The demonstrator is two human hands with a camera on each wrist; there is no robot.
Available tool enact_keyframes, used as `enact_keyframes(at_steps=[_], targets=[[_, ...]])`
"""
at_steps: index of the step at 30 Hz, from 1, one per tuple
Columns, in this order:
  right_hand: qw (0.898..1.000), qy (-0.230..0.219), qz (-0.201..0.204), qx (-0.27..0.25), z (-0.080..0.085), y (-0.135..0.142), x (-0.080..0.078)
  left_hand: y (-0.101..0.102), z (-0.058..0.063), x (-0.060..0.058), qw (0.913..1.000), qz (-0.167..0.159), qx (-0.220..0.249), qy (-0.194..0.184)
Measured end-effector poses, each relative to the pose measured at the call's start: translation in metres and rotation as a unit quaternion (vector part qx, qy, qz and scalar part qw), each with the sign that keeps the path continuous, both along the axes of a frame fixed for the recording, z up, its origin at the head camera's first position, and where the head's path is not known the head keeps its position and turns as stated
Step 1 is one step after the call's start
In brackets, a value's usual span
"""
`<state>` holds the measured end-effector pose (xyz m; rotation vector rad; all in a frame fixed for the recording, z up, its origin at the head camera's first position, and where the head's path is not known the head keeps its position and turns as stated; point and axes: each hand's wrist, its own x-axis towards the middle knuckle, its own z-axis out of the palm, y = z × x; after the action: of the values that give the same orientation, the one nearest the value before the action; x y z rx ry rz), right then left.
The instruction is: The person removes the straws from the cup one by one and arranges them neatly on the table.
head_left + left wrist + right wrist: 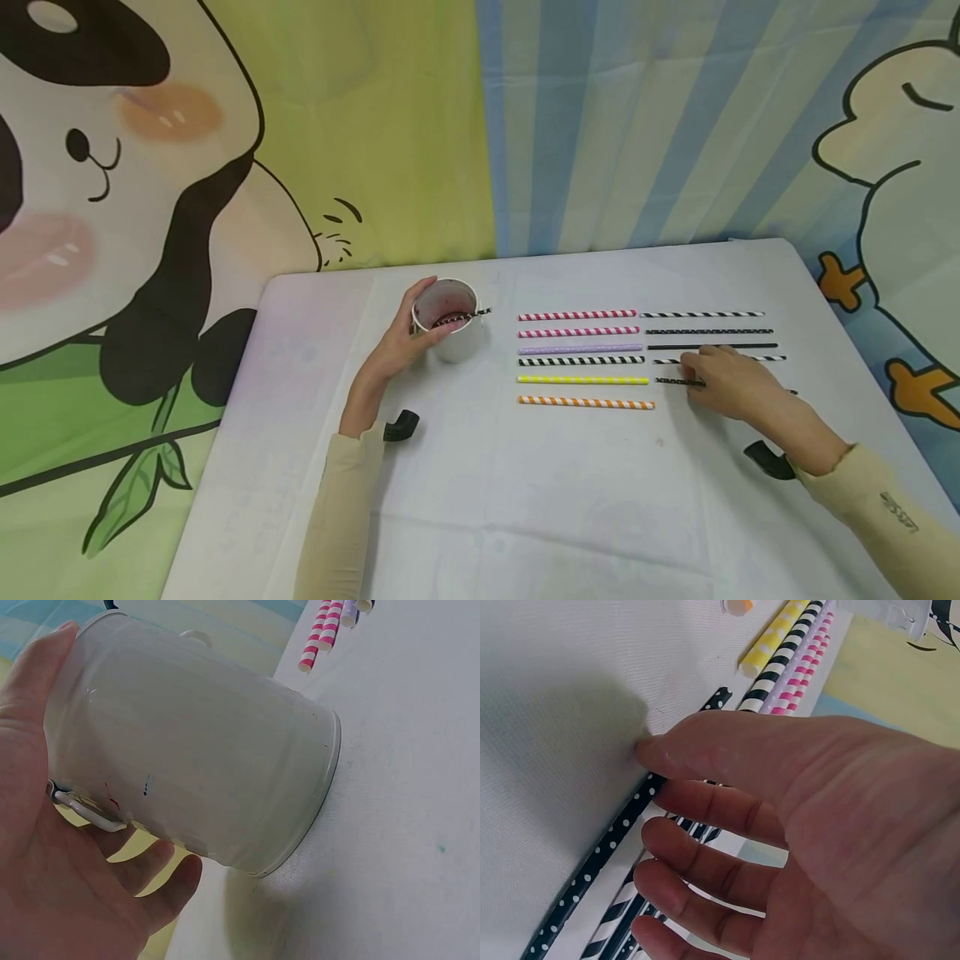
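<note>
My left hand (pixel 401 337) grips a small white bucket (pixel 187 742), thumb at the rim and fingers around its side. A black-and-white patterned straw (pixel 483 312) leans inside the bucket, its end poking out over the right of the rim. At the right, my right hand (pixel 723 379) pinches a black straw with white dots (pixel 607 851) between thumb and forefinger. This straw is nearest the front of the right-hand column, and the hand covers its middle. Beyond it lies a black-and-white striped straw (pixel 772 358), partly hidden by the fingers.
Left of that column, straws lie in rows: pink-striped (pixel 577 316), lilac (pixel 581 349), black-striped (pixel 581 361), yellow (pixel 582 380) and orange-striped (pixel 585 402). More dark straws (pixel 708 332) lie behind the right hand. A white cloth (pixel 570 508) covers the table; a printed curtain (pixel 420 167) hangs behind.
</note>
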<state>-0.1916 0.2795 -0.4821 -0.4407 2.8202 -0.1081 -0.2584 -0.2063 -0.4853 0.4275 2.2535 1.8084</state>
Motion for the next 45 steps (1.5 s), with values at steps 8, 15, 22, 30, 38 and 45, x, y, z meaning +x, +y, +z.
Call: enact_keyframes(at_steps=[8, 15, 22, 30, 38, 45], targets=[[1.000, -0.004, -0.004, 0.001, 0.003, -0.001, -0.001, 0.000, -0.001, 0.001, 0.9999, -0.004, 0.002, -0.010], [1.000, -0.007, -0.009, -0.003, 0.008, -0.003, -0.003, -0.001, -0.001, 0.000, 0.9999, -0.005, 0.003, -0.009], [1.000, 0.004, -0.003, 0.000, 0.010, -0.006, -0.004, -0.001, -0.001, 0.000, 1.0000, -0.001, 0.004, -0.009], [1.000, 0.015, 0.010, -0.004, 0.017, -0.012, -0.006, -0.001, -0.001, 0.000, 0.9999, -0.003, 0.001, -0.012], [0.999, 0.020, 0.006, -0.028, 0.025, -0.020, -0.012, -0.001, -0.001, -0.001, 0.9999, -0.007, -0.001, -0.008], [0.999, 0.034, 0.007, -0.037, 0.036, -0.029, -0.016, -0.002, 0.000, 0.000, 0.9999, -0.008, 0.001, -0.010]])
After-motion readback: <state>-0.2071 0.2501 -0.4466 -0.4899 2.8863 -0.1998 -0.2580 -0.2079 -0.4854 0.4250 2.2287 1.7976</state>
